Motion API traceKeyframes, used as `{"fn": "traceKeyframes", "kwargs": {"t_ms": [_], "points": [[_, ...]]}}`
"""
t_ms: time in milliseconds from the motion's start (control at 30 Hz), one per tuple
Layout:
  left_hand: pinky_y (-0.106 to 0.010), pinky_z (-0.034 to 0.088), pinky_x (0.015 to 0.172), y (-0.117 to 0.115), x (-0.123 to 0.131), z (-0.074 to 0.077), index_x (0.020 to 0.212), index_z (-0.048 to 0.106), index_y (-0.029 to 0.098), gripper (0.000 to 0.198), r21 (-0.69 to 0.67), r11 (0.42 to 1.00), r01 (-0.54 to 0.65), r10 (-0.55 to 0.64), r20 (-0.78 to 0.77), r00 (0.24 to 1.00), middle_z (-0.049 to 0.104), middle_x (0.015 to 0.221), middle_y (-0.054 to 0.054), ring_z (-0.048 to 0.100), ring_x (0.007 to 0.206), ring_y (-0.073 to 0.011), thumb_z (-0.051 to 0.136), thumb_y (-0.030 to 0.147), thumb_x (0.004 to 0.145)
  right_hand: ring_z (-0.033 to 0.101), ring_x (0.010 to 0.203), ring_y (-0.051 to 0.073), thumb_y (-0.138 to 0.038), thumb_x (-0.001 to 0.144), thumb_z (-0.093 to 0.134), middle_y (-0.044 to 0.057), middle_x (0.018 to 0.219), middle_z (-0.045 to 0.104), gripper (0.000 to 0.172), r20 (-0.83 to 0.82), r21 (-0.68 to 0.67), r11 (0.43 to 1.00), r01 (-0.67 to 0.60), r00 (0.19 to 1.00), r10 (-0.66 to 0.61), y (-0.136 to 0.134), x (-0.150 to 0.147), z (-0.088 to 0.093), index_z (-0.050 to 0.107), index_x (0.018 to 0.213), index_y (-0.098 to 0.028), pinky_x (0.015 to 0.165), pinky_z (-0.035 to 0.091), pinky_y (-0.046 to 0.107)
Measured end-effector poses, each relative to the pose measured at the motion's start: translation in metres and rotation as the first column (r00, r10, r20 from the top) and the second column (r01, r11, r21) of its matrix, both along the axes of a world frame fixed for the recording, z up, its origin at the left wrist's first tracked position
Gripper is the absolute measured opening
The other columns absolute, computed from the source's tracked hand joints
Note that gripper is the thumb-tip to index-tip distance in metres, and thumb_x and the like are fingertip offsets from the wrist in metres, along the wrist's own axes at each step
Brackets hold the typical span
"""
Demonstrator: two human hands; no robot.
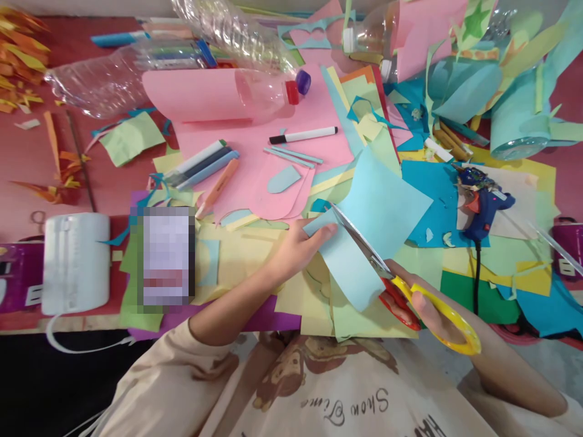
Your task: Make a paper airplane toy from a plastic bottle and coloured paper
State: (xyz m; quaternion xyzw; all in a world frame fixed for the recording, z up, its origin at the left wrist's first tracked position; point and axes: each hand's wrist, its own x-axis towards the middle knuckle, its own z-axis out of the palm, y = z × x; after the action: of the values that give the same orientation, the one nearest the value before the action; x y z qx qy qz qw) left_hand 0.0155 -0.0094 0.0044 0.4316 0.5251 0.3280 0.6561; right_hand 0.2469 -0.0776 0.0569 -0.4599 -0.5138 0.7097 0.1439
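My left hand [303,246] pinches the left edge of a light blue paper sheet [382,200] above the table. In my right hand [426,303] is a pair of scissors [405,297] with one yellow and one red handle. Their blades cross the sheet and point up and left toward my left thumb. Part of the sheet stands up behind the blades, while a flap [350,261] hangs in front of them. Under the sheet lie pale yellow papers [305,303].
A blue glue gun [485,209] lies to the right with its black cord [477,279] running toward me. Left are a phone [166,255] and a white device [76,264]. Behind are markers [204,164], a pink-wrapped bottle [218,94] and a light blue paper-covered bottle [519,115].
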Motion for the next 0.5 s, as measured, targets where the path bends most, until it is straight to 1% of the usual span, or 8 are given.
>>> {"fn": "traceKeyframes", "kwargs": {"t_ms": [133, 267, 433, 500], "points": [[-0.025, 0.051, 0.06, 0.0005, -0.0006, 0.0003, 0.072, 0.06, 0.018, 0.037, -0.003, 1.0, -0.012, 0.012, -0.011, 1.0, 0.062, 0.071, -0.001, 0.057, 0.066, -0.0139, 0.066, 0.054, 0.076, 0.028, 0.043, 0.01, -0.083, 0.08, 0.038, -0.008, 0.054, 0.035, 0.067, -0.035, -0.06, 0.998, 0.016, 0.999, -0.018, 0.0026, -0.0032, 0.0013, 0.043, 0.107, -0.022, 0.044, 0.025, 0.028], [-0.025, 0.05, 0.059, 0.0008, -0.0016, -0.0001, 0.072, 0.059, 0.018, 0.039, -0.01, 1.0, -0.012, 0.011, -0.029, 1.0, 0.061, 0.07, -0.001, 0.057, 0.064, -0.0139, 0.067, 0.055, 0.075, 0.03, 0.043, 0.01, -0.085, 0.079, 0.036, -0.008, 0.052, 0.034, 0.067, -0.003, -0.049, 0.999, -0.001, 1.0, 0.001, 0.005, -0.0047, 0.0015, 0.044, 0.102, -0.023, 0.043, 0.025, 0.028], [-0.023, 0.046, 0.054, 0.0004, -0.0017, -0.001, 0.069, 0.057, 0.017, 0.041, -0.021, 1.0, 0.02, -0.021, -0.036, 0.999, 0.057, 0.066, 0.0, 0.054, 0.06, -0.0123, 0.066, 0.056, 0.075, 0.029, 0.042, 0.01, -0.086, 0.078, 0.034, -0.008, 0.054, 0.035, 0.071, 0.015, -0.055, 0.998, -0.018, 1.0, 0.019, 0.006, -0.0062, 0.0031, 0.044, 0.11, -0.023, 0.042, 0.023, 0.028], [-0.023, 0.045, 0.054, 0.0002, -0.0017, -0.0013, 0.069, 0.056, 0.017, 0.04, -0.01, 1.0, 0.018, -0.018, -0.042, 0.999, 0.057, 0.066, 0.0, 0.053, 0.06, -0.0122, 0.066, 0.056, 0.076, 0.029, 0.043, 0.01, -0.084, 0.08, 0.035, -0.008, 0.054, 0.035, 0.069, 0.008, -0.047, 0.999, -0.013, 1.0, 0.014, 0.0056, -0.0067, 0.0039, 0.044, 0.111, -0.023, 0.043, 0.024, 0.028]]}}
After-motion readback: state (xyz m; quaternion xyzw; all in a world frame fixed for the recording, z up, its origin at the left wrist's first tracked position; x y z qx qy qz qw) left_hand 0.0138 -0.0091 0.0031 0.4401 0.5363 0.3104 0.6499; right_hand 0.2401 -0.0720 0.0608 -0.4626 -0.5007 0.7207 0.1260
